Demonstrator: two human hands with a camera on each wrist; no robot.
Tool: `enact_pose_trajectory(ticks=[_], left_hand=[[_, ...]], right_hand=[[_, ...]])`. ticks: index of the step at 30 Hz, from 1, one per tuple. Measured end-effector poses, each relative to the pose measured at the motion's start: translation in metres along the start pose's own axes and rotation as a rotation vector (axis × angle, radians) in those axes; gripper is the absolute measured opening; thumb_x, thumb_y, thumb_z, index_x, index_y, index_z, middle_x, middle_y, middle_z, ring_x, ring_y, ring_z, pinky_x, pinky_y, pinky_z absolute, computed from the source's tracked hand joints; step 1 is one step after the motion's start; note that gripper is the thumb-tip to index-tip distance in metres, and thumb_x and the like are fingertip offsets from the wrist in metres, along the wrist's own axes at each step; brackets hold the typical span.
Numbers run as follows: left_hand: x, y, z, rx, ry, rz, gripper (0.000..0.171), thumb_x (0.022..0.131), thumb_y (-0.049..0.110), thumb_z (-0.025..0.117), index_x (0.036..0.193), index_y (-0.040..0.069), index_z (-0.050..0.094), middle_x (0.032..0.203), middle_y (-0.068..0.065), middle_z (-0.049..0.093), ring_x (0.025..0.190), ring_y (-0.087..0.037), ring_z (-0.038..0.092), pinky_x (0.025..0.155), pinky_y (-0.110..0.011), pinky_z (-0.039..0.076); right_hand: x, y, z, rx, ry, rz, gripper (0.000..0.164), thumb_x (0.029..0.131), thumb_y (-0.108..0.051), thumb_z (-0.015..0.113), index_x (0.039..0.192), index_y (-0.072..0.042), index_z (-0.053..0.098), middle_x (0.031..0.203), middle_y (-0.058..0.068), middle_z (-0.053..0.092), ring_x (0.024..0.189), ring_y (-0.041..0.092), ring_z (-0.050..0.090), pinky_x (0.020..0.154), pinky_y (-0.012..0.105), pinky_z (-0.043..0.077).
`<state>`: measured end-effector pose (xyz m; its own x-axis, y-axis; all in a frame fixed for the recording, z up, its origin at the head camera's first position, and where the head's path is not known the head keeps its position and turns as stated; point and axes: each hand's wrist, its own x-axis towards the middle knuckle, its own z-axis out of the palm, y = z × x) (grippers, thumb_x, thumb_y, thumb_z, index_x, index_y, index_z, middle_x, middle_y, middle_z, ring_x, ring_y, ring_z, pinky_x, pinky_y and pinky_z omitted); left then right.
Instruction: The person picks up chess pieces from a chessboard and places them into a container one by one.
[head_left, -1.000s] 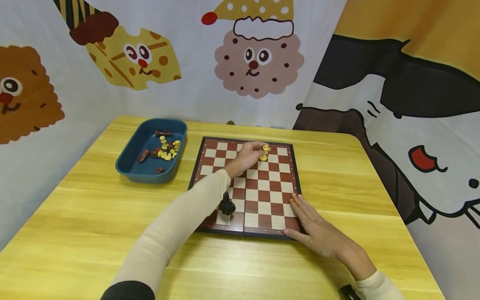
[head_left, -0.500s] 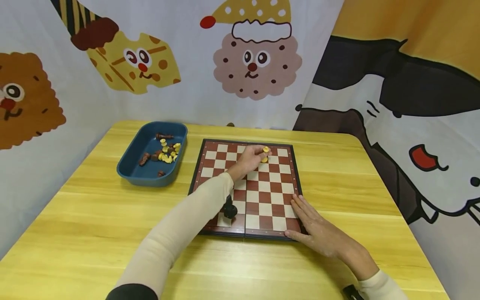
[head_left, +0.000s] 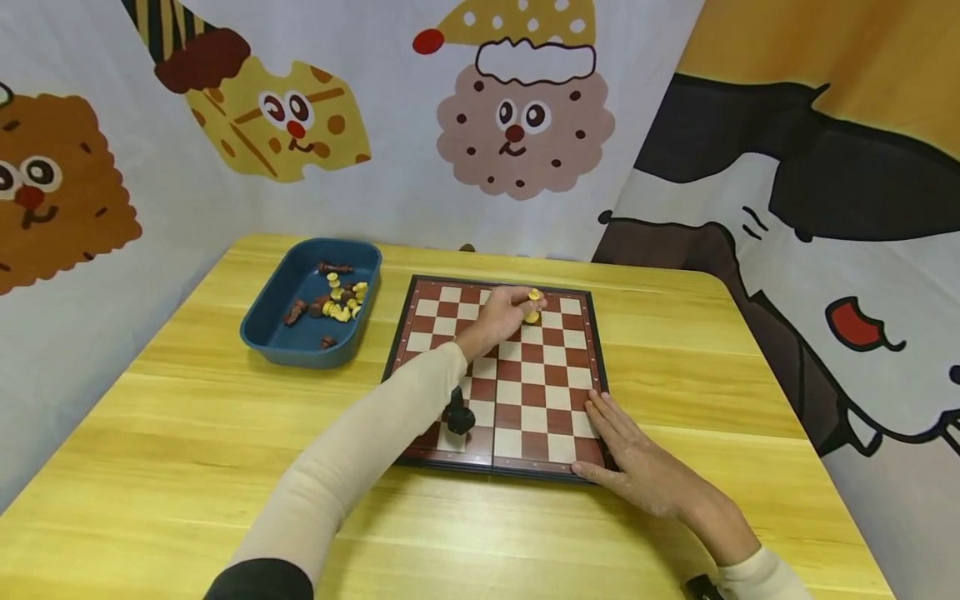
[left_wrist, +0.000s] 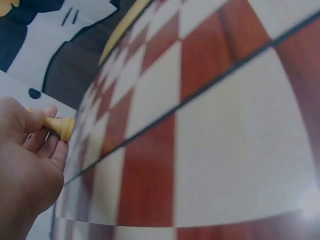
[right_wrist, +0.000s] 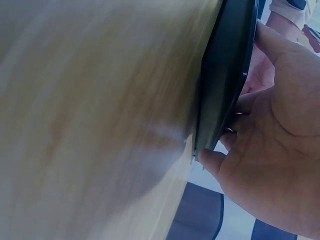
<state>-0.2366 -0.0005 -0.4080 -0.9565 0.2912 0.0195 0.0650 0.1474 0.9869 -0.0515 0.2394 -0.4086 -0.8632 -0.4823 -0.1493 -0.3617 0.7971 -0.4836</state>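
My left hand reaches over the far side of a red-and-white chessboard. Between thumb and fingers it pinches a pale yellow chess piece, upright on a square near the far edge. The left wrist view shows the piece's round, wide base right at the board's surface, with the thumb covering its upper part. My right hand lies along the near right corner of the board, fingers stretched over the rim. In the right wrist view, fingertips and thumb touch the board's dark side edge.
A blue tray with several brown and yellow chess pieces stands on the wooden table, left of the board. A small black device hangs under the left wrist, over the board. Cartoon-printed cloth hangs behind the table.
My left hand keeps to the same spot on the board; its thumb now covers more of the yellow chess piece's middle. The right hand has not moved. The head view has shifted slightly.
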Motion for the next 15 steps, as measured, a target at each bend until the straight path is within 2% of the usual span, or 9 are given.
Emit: enact_pose_trajectory(ticks=[4,7,11,15], left_hand=[[-0.002,0.009,-0.004,-0.078,-0.010,0.016,0.032,0.107,0.009,0.055,0.136,-0.004,0.062,0.124,-0.008,0.070,0.120,-0.024,0.063,0.096,-0.036,0.053],[-0.005,0.013,-0.011,-0.112,-0.020,-0.011,0.031,0.107,0.010,0.056,0.135,-0.001,0.063,0.123,-0.006,0.070,0.120,-0.022,0.063,0.097,-0.033,0.052],[-0.014,0.019,-0.025,-0.101,-0.015,-0.042,0.031,0.106,0.010,0.056,0.134,0.000,0.064,0.122,-0.004,0.071,0.118,-0.016,0.063,0.098,-0.028,0.051],[-0.023,0.024,-0.041,-0.069,-0.002,-0.035,0.029,0.105,0.011,0.058,0.132,0.002,0.066,0.122,-0.004,0.071,0.118,-0.018,0.064,0.099,-0.032,0.051]], right_hand=[[-0.001,0.000,0.000,0.007,0.008,0.003,0.096,0.098,-0.063,0.055,0.163,-0.004,0.016,0.170,0.010,0.005,0.154,0.033,0.005,0.115,0.060,0.026],[-0.002,0.000,0.001,0.014,-0.004,0.010,0.097,0.097,-0.064,0.055,0.163,-0.004,0.016,0.170,0.011,0.005,0.153,0.033,0.005,0.115,0.060,0.027],[-0.002,-0.001,0.002,0.009,-0.014,0.009,0.097,0.098,-0.065,0.054,0.163,-0.005,0.015,0.170,0.011,0.004,0.154,0.033,0.004,0.115,0.060,0.027],[0.000,-0.001,0.001,0.000,-0.006,-0.002,0.096,0.098,-0.064,0.053,0.163,-0.005,0.015,0.170,0.011,0.004,0.154,0.033,0.004,0.115,0.060,0.027]])
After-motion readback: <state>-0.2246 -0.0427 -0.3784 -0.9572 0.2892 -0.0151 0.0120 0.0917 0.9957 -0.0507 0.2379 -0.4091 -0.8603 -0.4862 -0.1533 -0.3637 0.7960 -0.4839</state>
